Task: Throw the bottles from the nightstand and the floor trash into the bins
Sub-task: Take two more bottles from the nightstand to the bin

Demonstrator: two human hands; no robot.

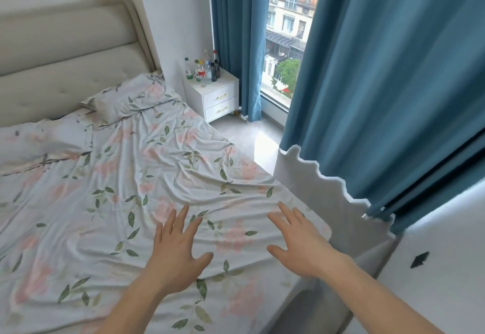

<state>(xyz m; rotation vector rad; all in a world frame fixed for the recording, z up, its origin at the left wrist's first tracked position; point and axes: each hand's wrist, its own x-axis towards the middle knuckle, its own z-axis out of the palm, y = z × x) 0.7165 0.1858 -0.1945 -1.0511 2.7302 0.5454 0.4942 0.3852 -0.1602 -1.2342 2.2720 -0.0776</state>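
Left hand (175,252) and right hand (301,241) over bed (78,202), fingers spread, holding nothing, perhaps eight bottles (203,69) upright on nightstand (228,77)

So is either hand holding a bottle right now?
No, the left hand and right hand are spread open above the bed, and the bottles stand on the nightstand.

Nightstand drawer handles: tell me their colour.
Gold, on the white nightstand; its drawer handles show in the head view, the only one.
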